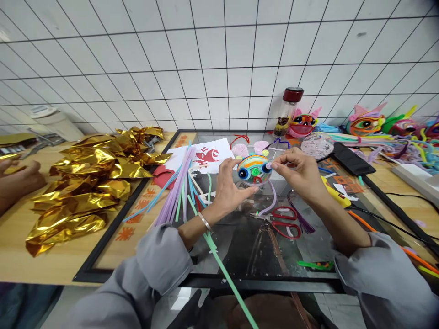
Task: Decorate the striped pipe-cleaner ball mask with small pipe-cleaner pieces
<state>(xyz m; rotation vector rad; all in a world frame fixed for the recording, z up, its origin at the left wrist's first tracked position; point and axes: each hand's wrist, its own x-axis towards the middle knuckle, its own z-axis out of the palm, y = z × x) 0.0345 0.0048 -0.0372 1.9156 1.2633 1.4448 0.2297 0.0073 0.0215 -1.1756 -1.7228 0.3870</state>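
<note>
A small round animal head (254, 165) made of bright pipe cleaners, with two blue-rimmed black eyes and a green nose, is held up above the glass-topped board. My left hand (228, 187) grips it from the left side, thumb below and fingers at the edge. My right hand (298, 167) pinches a small pale lilac piece (269, 165) against the head's right eye; its exact kind is hard to make out. Below the head lie red-handled scissors (286, 222) with open blades. A purple tassel (304, 219) rests beside them.
Lilac and blue pipe cleaners (174, 192) lie left of my hands, before white paper with a red cut-out (206, 156). Crumpled gold foil (85, 173) covers the left. A glass bottle (285, 114), finished heads (365, 121) and a black phone (353, 157) stand or lie right. Another person's hand (20, 180) is far left.
</note>
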